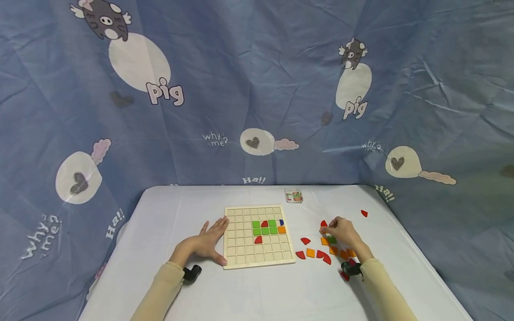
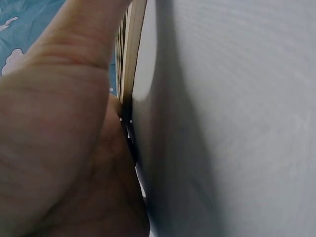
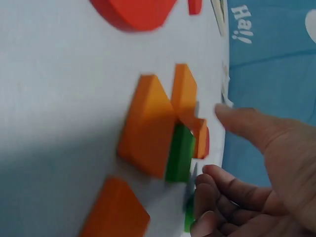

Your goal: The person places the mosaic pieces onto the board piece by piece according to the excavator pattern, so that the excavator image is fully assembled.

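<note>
My left hand (image 1: 209,240) has its fingers spread along the left edge of a pale wooden grid board (image 1: 237,246); thumb and fingertips touch that edge. On the board sit several green square tiles (image 1: 257,232), two red quarter-circle tiles (image 1: 258,240), a blue half-circle tile (image 1: 281,222) and an orange square tile (image 1: 282,230). Over the loose tiles to the right, my right hand (image 1: 340,229) reaches down, thumb and index finger apart at an orange tile (image 3: 200,140). Close to those fingertips lies a red quarter-circle (image 1: 323,223). A green tile (image 3: 180,153) and larger-looking orange tile (image 3: 148,128) lie nearby.
More red quarter-circles (image 1: 305,241) and orange squares (image 1: 310,253) are scattered between the board and my right forearm. One red piece (image 1: 364,213) lies farther off at the right. A small patterned card (image 1: 294,195) lies at the back of the white table (image 1: 192,203), before a blue curtain (image 1: 257,89).
</note>
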`<state>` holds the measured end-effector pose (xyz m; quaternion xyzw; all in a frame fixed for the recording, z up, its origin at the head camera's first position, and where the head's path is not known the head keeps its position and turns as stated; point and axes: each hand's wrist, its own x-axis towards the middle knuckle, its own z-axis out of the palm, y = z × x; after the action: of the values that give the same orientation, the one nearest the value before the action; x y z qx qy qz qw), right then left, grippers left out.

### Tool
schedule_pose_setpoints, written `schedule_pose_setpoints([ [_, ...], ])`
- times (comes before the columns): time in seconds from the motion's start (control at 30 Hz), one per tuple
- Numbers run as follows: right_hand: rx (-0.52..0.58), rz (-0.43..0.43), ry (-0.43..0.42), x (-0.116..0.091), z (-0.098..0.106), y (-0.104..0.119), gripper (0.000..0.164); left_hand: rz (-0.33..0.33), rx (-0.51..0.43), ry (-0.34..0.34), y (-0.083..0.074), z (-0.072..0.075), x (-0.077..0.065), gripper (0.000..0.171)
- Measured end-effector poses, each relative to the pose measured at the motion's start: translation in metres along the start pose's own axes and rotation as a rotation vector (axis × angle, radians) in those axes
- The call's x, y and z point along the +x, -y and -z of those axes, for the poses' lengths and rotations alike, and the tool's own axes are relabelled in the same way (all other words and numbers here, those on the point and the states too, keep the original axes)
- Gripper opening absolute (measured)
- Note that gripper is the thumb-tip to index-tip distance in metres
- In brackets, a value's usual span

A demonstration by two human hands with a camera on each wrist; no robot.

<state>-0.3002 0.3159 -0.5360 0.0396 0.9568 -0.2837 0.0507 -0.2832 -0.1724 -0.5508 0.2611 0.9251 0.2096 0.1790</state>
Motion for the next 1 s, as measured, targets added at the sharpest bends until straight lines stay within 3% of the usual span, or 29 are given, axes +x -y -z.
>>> schedule_pose_setpoints([
  [0.27,-0.028,-0.01,0.004,0.003,-0.009,0.008,0.033,-0.003,-0.013,0.016,-0.001,0.0,-0.002,0.14],
  [0.47,-0.045,0.046,0.037,0.007,-0.005,0.016,0.03,-0.003,-0.019,0.016,-0.001,0.001,-0.002,0.14],
  [0.73,0.028,0.244,0.031,0.003,-0.022,0.05,0.027,-0.01,-0.019,0.007,0.0,0.001,-0.003,0.139],
  [1.0,0.089,0.536,0.169,-0.01,-0.061,0.1,0.024,-0.004,0.011,0.012,-0.001,0.002,-0.002,0.14],
])
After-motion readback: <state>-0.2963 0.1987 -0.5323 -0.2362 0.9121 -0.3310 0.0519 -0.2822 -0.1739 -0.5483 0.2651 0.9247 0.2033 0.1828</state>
